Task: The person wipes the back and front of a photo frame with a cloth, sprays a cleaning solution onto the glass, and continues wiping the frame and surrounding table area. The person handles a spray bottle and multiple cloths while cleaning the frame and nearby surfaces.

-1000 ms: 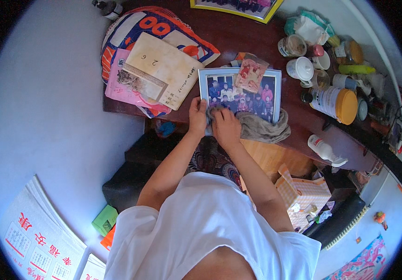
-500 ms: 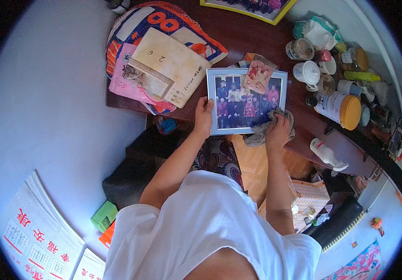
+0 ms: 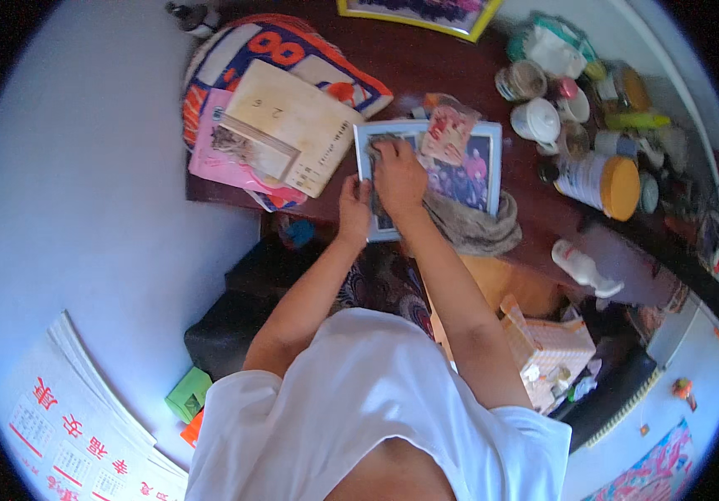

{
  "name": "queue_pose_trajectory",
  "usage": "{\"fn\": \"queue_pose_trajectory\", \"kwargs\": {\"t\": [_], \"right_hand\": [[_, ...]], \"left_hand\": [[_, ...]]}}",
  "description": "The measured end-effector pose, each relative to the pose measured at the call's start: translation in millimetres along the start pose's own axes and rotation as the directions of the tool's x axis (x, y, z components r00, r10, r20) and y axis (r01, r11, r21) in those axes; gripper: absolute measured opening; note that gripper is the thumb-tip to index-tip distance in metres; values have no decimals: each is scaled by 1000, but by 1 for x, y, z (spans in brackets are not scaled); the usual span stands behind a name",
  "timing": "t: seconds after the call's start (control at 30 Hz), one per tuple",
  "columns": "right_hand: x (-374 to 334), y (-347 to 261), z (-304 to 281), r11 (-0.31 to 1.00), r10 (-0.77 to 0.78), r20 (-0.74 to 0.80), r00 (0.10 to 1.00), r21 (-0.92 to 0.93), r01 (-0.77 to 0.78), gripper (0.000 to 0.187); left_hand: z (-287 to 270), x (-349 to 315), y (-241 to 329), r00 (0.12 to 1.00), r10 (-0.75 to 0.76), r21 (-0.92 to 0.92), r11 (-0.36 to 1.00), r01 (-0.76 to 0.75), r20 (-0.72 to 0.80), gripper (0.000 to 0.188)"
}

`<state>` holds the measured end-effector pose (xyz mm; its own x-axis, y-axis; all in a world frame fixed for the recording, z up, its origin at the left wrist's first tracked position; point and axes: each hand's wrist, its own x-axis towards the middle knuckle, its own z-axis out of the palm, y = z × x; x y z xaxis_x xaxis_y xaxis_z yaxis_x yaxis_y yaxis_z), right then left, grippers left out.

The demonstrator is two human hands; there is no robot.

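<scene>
A framed group photo (image 3: 480, 171) with a pale blue-silver border lies at the near side of the dark desk. Its lower left edge is gripped by my left hand (image 3: 354, 209), thumb on the front. My right hand (image 3: 399, 179) presses a grey cloth (image 3: 480, 230) onto the glass near the upper left corner; the cloth trails across the photo's bottom and past its right corner. A small reddish picture packet (image 3: 449, 132) overlaps the frame's top edge. Much of the photo is hidden under my right hand and forearm.
Booklets (image 3: 292, 125) on a patterned bag (image 3: 209, 92) lie left of the frame. A yellow-rimmed frame (image 3: 468, 32) stands far off. Jars, a lidded white mug (image 3: 536, 122) and a yellow-capped tub (image 3: 618, 188) crowd the right, with a white spray bottle (image 3: 581, 265) nearer me.
My right hand has moved left and up over the glass, from the lower right corner to the upper left, drawing the cloth along. My left hand still grips the frame's left edge.
</scene>
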<state>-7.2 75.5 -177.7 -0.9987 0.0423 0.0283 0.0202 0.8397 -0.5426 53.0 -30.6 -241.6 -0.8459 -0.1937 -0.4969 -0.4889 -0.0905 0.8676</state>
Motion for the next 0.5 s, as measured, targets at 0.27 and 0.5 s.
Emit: {"fn": "queue_pose_trajectory", "kwargs": {"t": [0.27, 0.5], "right_hand": [[-93, 15, -15, 998, -65, 113, 991, 2, 66, 35], [-141, 104, -64, 990, 16, 102, 995, -142, -1, 38]], "left_hand": [[-1, 6, 3, 991, -134, -201, 970, 136, 24, 19], [-1, 1, 15, 991, -124, -108, 986, 129, 51, 27]]}}
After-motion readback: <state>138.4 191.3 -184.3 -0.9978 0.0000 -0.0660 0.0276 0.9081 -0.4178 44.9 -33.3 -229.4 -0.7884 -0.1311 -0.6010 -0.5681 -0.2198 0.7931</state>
